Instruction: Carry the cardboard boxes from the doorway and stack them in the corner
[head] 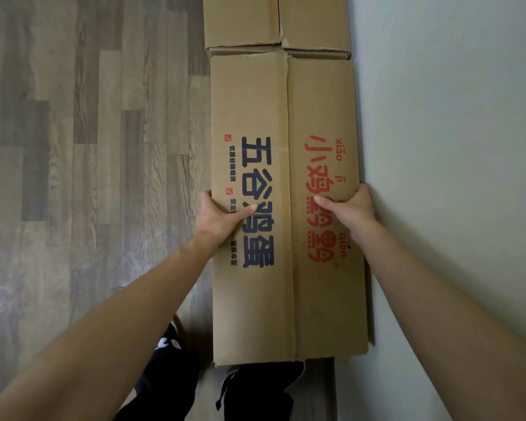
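A long brown cardboard box with dark blue and red printed characters on its closed top flaps lies lengthwise in front of me, right beside the wall. My left hand grips its left edge, thumb on the top flap. On the opposite edge, between box and wall, my right hand holds on with the thumb on top. A second cardboard box sits just beyond it, end to end; whether the two touch I cannot tell.
A pale wall runs along the right side, close against the boxes. Grey wood-plank floor spreads to the left. My dark shoes stand at the near end of the box.
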Tool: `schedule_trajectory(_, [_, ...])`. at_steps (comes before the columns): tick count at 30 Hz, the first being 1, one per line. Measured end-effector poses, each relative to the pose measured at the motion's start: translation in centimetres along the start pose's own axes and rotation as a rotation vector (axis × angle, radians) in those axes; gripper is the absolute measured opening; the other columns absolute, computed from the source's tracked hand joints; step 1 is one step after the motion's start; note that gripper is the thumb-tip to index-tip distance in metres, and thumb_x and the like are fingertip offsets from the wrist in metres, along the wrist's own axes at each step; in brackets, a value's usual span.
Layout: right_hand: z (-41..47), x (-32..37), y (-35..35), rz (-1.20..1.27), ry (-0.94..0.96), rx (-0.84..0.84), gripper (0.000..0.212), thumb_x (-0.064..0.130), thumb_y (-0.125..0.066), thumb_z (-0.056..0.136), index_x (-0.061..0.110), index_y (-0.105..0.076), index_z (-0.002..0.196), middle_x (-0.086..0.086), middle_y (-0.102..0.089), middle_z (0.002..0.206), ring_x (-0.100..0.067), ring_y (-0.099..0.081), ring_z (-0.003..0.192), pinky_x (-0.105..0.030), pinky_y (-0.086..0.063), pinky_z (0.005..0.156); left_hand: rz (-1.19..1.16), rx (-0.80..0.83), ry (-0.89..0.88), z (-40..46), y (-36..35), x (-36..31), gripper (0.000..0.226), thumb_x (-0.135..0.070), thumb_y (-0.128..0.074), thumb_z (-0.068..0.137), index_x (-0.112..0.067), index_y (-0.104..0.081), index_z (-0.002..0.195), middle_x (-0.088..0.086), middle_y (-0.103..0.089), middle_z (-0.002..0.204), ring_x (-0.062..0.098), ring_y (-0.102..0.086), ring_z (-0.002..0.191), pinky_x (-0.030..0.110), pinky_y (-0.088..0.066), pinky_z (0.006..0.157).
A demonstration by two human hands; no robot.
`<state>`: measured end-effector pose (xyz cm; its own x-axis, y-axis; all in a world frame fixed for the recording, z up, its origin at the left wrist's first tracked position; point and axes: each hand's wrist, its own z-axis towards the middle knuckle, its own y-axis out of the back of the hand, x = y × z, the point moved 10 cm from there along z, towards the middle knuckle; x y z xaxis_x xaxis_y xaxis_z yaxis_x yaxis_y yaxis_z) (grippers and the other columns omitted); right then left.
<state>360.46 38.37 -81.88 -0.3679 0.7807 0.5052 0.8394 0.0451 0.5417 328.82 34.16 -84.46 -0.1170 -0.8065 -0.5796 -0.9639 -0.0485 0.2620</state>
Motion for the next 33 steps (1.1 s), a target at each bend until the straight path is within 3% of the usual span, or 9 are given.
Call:
schedule_trajectory(5, [-2.0,0.4,0.7,-0.022,-0.037,-0.084,0.094,0.039,-0.089,0.074,0.015,-0.036,0.148,-0.01,-0.054,0.145,-0.035,-0.052,0.135,-0.058,-0.045,0.11,-0.001,0.015,0.064,-1.1,0.3,-0.4,0.084,-0.039,-0.092,0.066,-0.024,-0.041,0.131,0.003,-0.063,0.128,0.026,-0.061,0.121,0.051,-0.051,0.103])
schedule_trajectory(9, [-5.1,0.7,1.4,-0.061,-0.054,-0.098,0.072,0.025,-0.082,0.085,0.014,-0.043,0.144,-0.01,-0.058,0.141,-0.034,-0.057,0.129,-0.055,-0.05,0.106,0.025,0.017,0.082,-4.2,1.2,-1.4,0.078,-0.016,-0.083,0.081,-0.019,-0.038,0.144,0.008,-0.056,0.14,0.028,-0.056,0.128,0.042,-0.049,0.1])
schedule_trajectory(15, [-13.2,3.8,1.7,-0.12,-0.022,-0.024,0.039,0.026,-0.065,0.098,0.011,-0.056,0.133,-0.005,-0.065,0.117,-0.028,-0.064,0.104,-0.04,-0.055,0.09,-0.007,0.057,0.12,-11.9,4.8,-2.2,0.071,-0.019,-0.076,0.088,-0.015,-0.04,0.148,0.013,-0.057,0.138,0.031,-0.056,0.127,0.049,-0.045,0.109])
schedule_trajectory(19, [-21.3,9.0,0.7,-0.267,0.063,0.098,0.04,0.021,-0.061,0.1,0.01,-0.056,0.138,-0.009,-0.061,0.137,-0.029,-0.061,0.12,-0.042,-0.051,0.104,-0.061,0.007,0.116,-17.6,9.8,-4.5,0.045,-0.016,-0.068,0.094,-0.01,-0.055,0.136,0.014,-0.061,0.129,0.03,-0.058,0.118,0.048,-0.05,0.105])
schedule_trajectory(24, [-33.5,21.5,-1.7,-0.335,0.268,0.222,0.03,0.018,-0.056,0.102,0.012,-0.066,0.13,-0.004,-0.066,0.133,-0.021,-0.061,0.107,-0.028,-0.042,0.089,-0.212,-0.048,0.002,-25.3,21.3,-10.8,0.02,-0.01,-0.062,0.096,-0.009,-0.062,0.116,0.011,-0.064,0.099,0.023,-0.061,0.09,0.032,-0.051,0.068])
schedule_trajectory(26, [-38.5,26.9,-3.7,-0.346,0.34,0.251,0.018,0.019,-0.056,0.102,0.015,-0.069,0.113,-0.005,-0.07,0.123,-0.026,-0.065,0.112,-0.031,-0.048,0.096,-0.285,-0.105,-0.053,-28.1,27.7,-13.5,0.017,-0.008,-0.061,0.096,-0.009,-0.062,0.113,0.009,-0.061,0.09,0.021,-0.058,0.079,0.027,-0.045,0.061])
schedule_trajectory(28, [-43.5,31.7,-6.5,-0.323,0.418,0.29,0.011,0.021,-0.058,0.102,0.021,-0.064,0.092,-0.007,-0.075,0.107,-0.024,-0.071,0.097,-0.042,-0.055,0.097,-0.355,-0.164,-0.112,-30.7,33.9,-15.4,0.017,-0.006,-0.06,0.097,-0.008,-0.062,0.113,0.007,-0.058,0.085,0.016,-0.054,0.069,0.027,-0.04,0.057])
schedule_trajectory(30, [-49.5,36.1,-10.0,-0.297,0.474,0.34,0.02,0.02,-0.056,0.103,0.019,-0.059,0.083,-0.007,-0.074,0.091,-0.017,-0.069,0.073,-0.037,-0.06,0.082,-0.428,-0.211,-0.158,-33.8,40.5,-16.5,0.016,-0.004,-0.059,0.097,-0.009,-0.062,0.111,0.006,-0.059,0.085,0.014,-0.052,0.066,0.026,-0.04,0.055])
schedule_trajectory(33, [-58.8,41.3,-14.6,-0.262,0.561,0.409,0.019,0.016,-0.052,0.106,0.01,-0.058,0.088,-0.008,-0.065,0.075,-0.014,-0.06,0.055,-0.018,-0.048,0.047,-0.462,-0.282,-0.224,-39.1,49.7,-16.8,0.011,-0.003,-0.059,0.096,-0.012,-0.062,0.103,0.011,-0.063,0.092,0.015,-0.055,0.067,0.027,-0.04,0.055])
